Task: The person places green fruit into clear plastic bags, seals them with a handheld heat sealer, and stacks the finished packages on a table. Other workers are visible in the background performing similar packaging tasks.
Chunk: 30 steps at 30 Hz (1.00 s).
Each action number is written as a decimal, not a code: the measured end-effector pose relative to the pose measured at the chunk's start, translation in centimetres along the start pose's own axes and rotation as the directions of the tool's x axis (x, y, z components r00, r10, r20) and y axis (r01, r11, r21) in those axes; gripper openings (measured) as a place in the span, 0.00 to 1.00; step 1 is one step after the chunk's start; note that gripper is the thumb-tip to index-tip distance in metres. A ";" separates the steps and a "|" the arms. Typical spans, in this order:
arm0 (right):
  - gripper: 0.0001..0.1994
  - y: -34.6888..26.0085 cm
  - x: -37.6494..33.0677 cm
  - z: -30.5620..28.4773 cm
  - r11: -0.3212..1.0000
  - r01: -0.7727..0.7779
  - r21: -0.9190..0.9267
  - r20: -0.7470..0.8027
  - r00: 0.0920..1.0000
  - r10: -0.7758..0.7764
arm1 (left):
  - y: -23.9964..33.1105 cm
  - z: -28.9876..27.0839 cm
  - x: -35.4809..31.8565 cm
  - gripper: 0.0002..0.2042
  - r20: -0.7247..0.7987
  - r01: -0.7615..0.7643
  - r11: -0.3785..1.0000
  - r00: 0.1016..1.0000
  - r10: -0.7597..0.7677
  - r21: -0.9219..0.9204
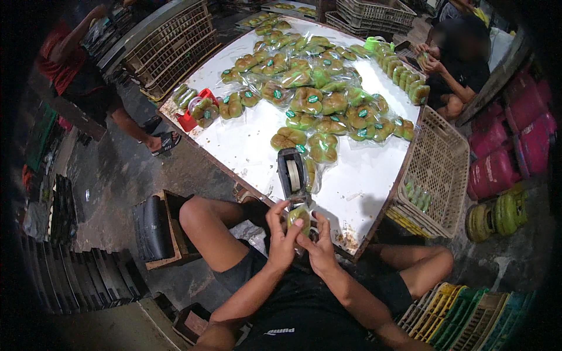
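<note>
My left hand [281, 234] and my right hand [320, 240] together hold a small clear bag of green-brown cakes [299, 217] at the near edge of the white table [246, 149], fingers pinching its top. Just beyond my hands stands a dark tape dispenser [294, 174] with a roll of pale tape. A large heap of the same bagged cakes [319, 96], each with a green round sticker, covers the middle and far part of the table.
A red tray [188, 120] with bags sits at the table's left edge. A beige plastic crate [436, 169] stands at right. Another person [453, 64] works at the far right corner, one stands at left [76, 70]. Stacked crates [170, 44] lie behind; pink and green gas cylinders [509, 164] are at right.
</note>
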State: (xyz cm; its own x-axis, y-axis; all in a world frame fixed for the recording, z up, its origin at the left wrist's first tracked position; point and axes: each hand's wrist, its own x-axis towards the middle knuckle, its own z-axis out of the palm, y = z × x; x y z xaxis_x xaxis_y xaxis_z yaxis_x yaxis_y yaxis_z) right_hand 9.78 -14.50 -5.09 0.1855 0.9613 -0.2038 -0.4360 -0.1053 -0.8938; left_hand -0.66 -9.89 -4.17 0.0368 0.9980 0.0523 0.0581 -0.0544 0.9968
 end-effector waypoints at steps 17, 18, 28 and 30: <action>0.12 0.4 8.1 -3.8 0.682 0.190 -0.706 0.124 0.982 -0.145 | 3.3 -5.7 2.4 0.26 0.255 0.527 0.631 0.843 -0.473 -0.570; 0.12 0.9 8.1 -5.3 0.634 0.115 -0.765 0.073 0.993 -0.092 | 3.1 -5.8 2.2 0.27 0.298 0.544 0.670 0.839 -0.456 -0.506; 0.14 -9.2 5.3 -2.3 0.805 0.253 -0.537 0.504 0.861 0.066 | 2.3 -2.4 1.6 0.40 0.477 0.305 0.951 0.831 -0.288 0.043; 0.17 -8.3 6.4 -3.0 0.669 0.064 -0.740 0.275 0.937 0.215 | 3.7 -2.0 1.5 0.39 0.496 0.264 0.963 0.831 -0.253 0.049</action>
State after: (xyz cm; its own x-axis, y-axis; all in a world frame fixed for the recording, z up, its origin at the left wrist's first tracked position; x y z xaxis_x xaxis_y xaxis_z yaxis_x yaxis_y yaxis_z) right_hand 17.25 -8.26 -0.17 -0.1623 0.9482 -0.2730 0.3722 -0.1974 -0.9069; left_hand -2.42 -8.55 -0.33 0.5108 0.8261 -0.2381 0.1146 0.2091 0.9712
